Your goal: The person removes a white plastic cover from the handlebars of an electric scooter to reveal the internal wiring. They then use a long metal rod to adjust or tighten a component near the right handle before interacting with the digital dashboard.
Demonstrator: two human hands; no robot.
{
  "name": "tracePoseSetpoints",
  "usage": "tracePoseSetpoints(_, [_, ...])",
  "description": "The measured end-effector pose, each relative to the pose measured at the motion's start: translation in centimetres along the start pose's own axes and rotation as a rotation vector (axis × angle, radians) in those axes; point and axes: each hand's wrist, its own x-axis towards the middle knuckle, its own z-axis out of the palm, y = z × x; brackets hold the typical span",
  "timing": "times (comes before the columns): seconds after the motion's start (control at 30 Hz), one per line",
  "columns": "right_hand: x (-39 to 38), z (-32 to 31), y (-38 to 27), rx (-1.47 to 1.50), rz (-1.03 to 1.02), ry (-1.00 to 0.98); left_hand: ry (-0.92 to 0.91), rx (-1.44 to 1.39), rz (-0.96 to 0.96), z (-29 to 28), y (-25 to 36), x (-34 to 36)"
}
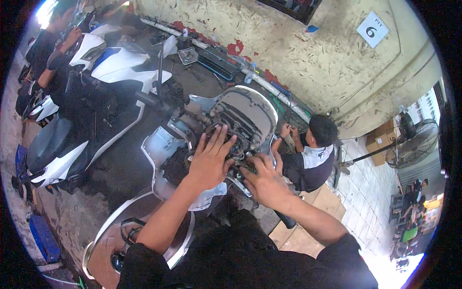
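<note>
I'm standing in a motorcycle repair workshop, no doubt about it. A white and black scooter takes up one side, and right in the middle a scooter front sits opened up, cables and metal parts bared. Over by the grimy, scuffed wall, a pipe runs along the foot, with a tray and assorted gear strewn beside it. A white sign marks the bay. One co-worker is down low near the opened front; another person is beside the white and black scooter. The concrete floor is dark with stains, cardboard sheets lie about, and a big fan stands near some boxes.
</note>
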Motion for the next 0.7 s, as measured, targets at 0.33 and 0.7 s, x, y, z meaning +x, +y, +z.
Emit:
tracePoseSetpoints(0.33, [-6.1,-2.3,4.7,0.577,0.365,0.308,-0.069,-0.078,-0.015,0.3,-0.9,-1.0])
tracePoseSetpoints(0.7, [-10.7,-0.4,6.3,0.759,0.535,0.144,0.212,-0.336,-0.134,0.4,4.3,-0.9])
